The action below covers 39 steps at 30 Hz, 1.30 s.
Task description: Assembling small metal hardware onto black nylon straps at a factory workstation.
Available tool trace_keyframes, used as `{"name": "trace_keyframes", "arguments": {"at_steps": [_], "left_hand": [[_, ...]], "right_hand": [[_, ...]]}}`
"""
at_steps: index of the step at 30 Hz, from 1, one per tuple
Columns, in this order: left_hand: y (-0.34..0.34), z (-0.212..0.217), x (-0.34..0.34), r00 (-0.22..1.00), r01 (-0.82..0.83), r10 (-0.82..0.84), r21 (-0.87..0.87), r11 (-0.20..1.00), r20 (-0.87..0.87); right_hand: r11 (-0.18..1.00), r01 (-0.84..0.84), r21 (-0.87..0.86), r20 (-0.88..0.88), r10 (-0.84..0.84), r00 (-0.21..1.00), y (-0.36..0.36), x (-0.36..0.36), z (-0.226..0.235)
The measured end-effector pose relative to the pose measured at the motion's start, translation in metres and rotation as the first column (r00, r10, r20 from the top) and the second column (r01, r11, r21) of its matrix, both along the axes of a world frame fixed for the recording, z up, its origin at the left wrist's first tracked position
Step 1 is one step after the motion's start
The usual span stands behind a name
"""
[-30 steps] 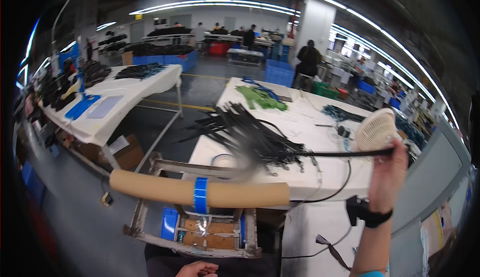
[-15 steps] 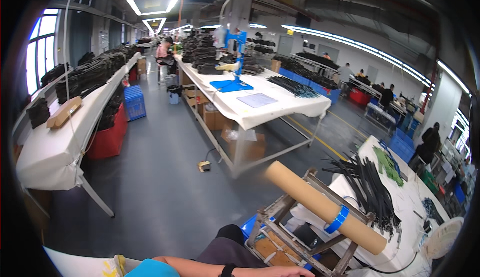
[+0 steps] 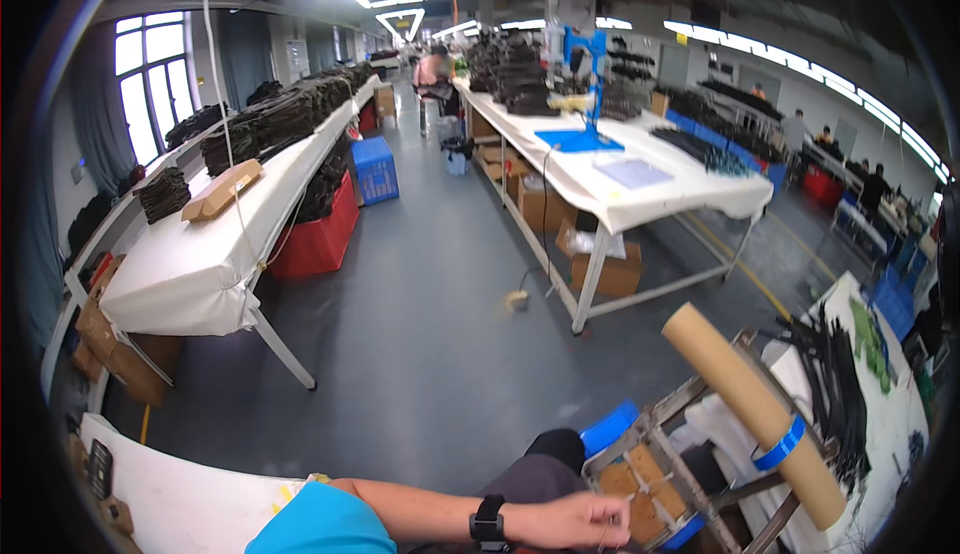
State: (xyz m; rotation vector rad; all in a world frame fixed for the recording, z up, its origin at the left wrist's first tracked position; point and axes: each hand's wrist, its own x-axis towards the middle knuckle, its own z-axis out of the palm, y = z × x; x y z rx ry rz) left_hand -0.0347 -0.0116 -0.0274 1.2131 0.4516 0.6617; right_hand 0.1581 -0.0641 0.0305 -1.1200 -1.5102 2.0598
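Observation:
My left hand (image 3: 575, 521) is at the lower edge, its bare forearm crossing from a bright blue sleeve (image 3: 325, 522) at lower left. A black watch-like band (image 3: 488, 524) circles the wrist. The fingers are curled closed; whatever they hold, if anything, is too small to make out. Just right of the hand stands a worn metal frame (image 3: 668, 409) with a brown board (image 3: 640, 484) low inside it. A thick cardboard tube (image 3: 735, 379) lies slanted across the frame, with a shiny blue band (image 3: 780, 443) around it. My right hand is out of view.
Black straps (image 3: 835, 384) and green strips (image 3: 872, 339) lie on a white table at right. A long white table (image 3: 200, 289) with dark stacks runs along the left. Ahead, another white table (image 3: 690, 194) bears a blue stand (image 3: 592, 104). A person sits far down the aisle.
The view has turned left, so the tables and tube sit farther right in the picture. More of my left hand and wrist now shows, with the fingers curled.

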Motion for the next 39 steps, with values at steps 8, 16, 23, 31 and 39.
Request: {"name": "trace_keyframes", "arguments": {"at_steps": [8, 16, 23, 31, 39], "left_hand": [[0.035, 0.026, -0.039, 0.919, -0.318, 0.352, 0.193, 0.928, -0.178], [0.021, 0.014, 0.029, 0.925, 0.059, 0.011, 0.172, 0.983, -0.379], [0.012, 0.007, 0.042, 0.910, 0.043, 0.110, 0.356, 0.934, -0.400], [0.022, -0.008, 0.057, 0.956, 0.085, -0.073, 0.028, 0.996, -0.284], [0.065, -0.051, 0.084, 0.886, -0.058, 0.250, 0.443, 0.895, -0.390]], "right_hand": [[0.919, -0.036, -0.393, 0.134, 0.096, 0.986, -0.045, 0.115, -0.107], [0.734, 0.190, 0.652, 0.228, -0.429, 0.874, -0.017, 0.070, -0.042], [0.752, 0.428, 0.501, 0.017, -0.502, 0.864, -0.007, 0.025, -0.069], [0.570, 0.436, 0.697, 0.075, -0.661, 0.746, -0.016, 0.049, -0.071], [0.514, 0.576, 0.636, 0.013, -0.753, 0.657, -0.020, 0.065, -0.081]]}}
